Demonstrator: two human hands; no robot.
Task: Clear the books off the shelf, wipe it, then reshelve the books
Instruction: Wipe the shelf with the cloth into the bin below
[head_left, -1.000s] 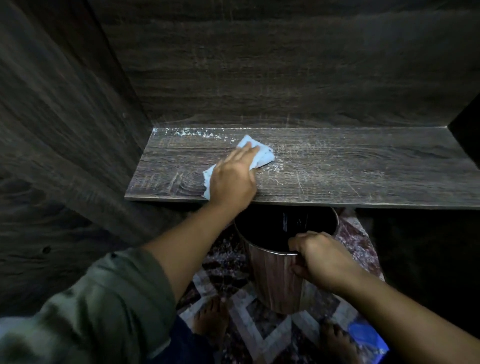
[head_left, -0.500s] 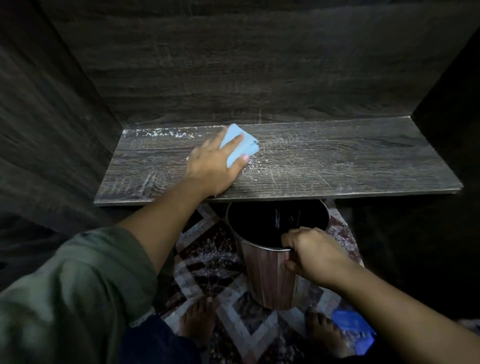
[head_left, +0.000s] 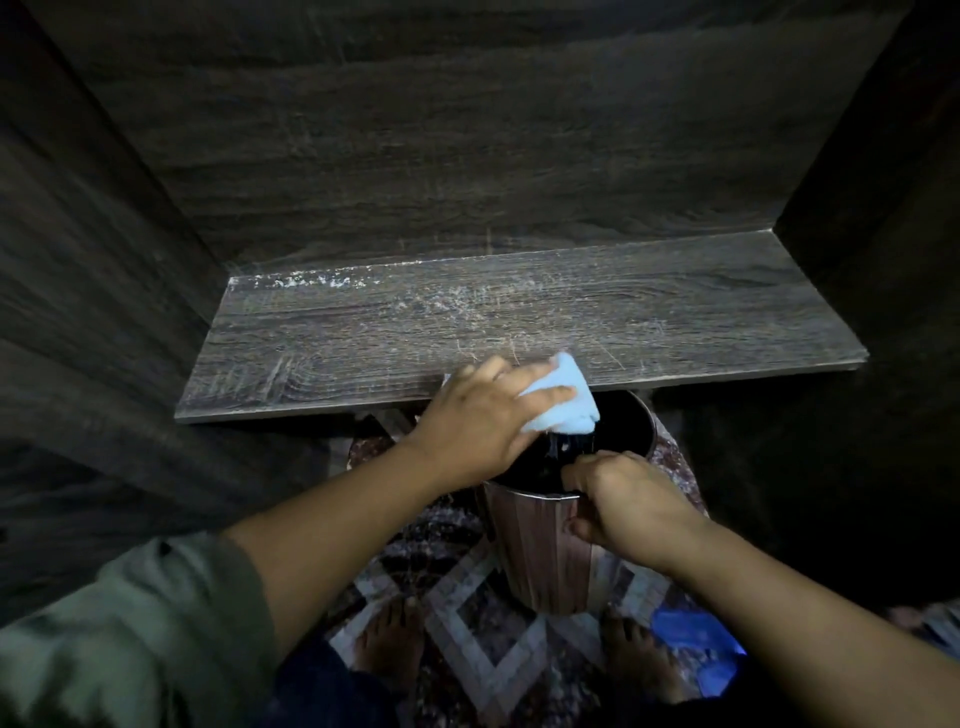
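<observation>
The step in hand, as I judge it, is to sweep the dust off the front edge of the shelf (head_left: 467, 322) into the waste bin (head_left: 540, 551) below. To do it well, the bin's mouth should stand directly under the edge, and the cloth (head_left: 563, 402) should be drawn forward in 1 flat stroke, so that nothing falls on the rug (head_left: 467, 613).

The left hand (head_left: 478, 421) holds the light blue cloth at the centre of the frame. Its fingers (head_left: 540, 397) are bent over the top of the cloth, which sticks out to their right, past the shelf's edge and above the bin's dark opening. The right hand (head_left: 618, 499) grips the near rim of the bin with curled fingers.

White dust (head_left: 311, 283) lies along the back of the shelf, at the upper left, well apart from the cloth. It probably needs another pass. No books are in view.
</observation>
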